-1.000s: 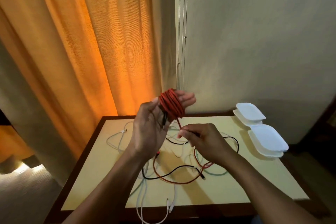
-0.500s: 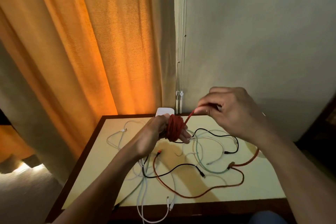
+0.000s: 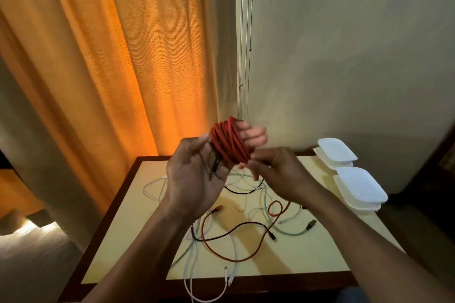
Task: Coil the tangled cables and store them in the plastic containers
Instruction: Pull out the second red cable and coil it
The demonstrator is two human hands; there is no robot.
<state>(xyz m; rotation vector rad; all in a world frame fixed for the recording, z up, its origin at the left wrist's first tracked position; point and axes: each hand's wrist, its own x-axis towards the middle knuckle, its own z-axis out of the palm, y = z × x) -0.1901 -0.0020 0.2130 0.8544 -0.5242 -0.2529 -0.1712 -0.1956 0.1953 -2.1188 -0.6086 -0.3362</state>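
A red cable [image 3: 227, 142] is wound in several loops around the fingers of my left hand [image 3: 197, 177], which is raised above the table. My right hand [image 3: 275, 172] pinches the cable's free strand just right of the coil. The loose red tail [image 3: 209, 241] trails down onto the table among tangled black [image 3: 236, 227], white [image 3: 194, 270] and pale green [image 3: 290, 233] cables. Two stacks of white plastic containers [image 3: 336, 152] [image 3: 360, 187] stand along the table's right edge.
The cream-topped table [image 3: 128, 229] has a dark wooden rim. An orange curtain [image 3: 110, 69] hangs behind on the left, a plain wall on the right. Some white cable hangs over the near table edge.
My left hand rose and turned palm up with the coil. My right hand came down from above the coil to beside it, laying another turn; the loose red tail on the table shortened.
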